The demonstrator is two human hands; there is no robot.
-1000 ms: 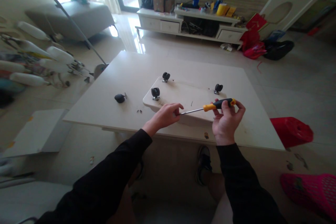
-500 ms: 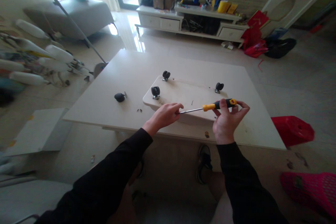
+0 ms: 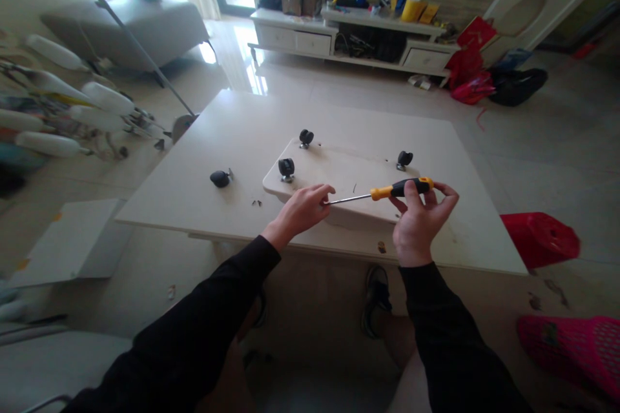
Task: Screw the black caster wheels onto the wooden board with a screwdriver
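Observation:
My right hand (image 3: 420, 222) grips the black and yellow handle of a screwdriver (image 3: 402, 188), thumb on the near side and fingers behind. Its metal shaft points left, nearly level, above a white board (image 3: 339, 168). At the shaft's far end, my left hand (image 3: 305, 208) is closed, fingertips pinched round the tip; whether a small screw is there too is hidden. Black casters stand on the board: one at the back left (image 3: 306, 137), one at the front left (image 3: 286, 168) and one at the right (image 3: 405, 159). A loose caster (image 3: 221, 178) lies on its side to the left.
The board lies on a white table (image 3: 194, 200). Small dark screws (image 3: 256, 203) are near its left corner. A red stool (image 3: 540, 242) and a pink basket (image 3: 571, 352) are at the right. A low white cabinet (image 3: 310, 44) stands against the far wall.
The screwdriver and both hands have shifted slightly up and left. The handle has turned a little in my right hand. The casters stay in place.

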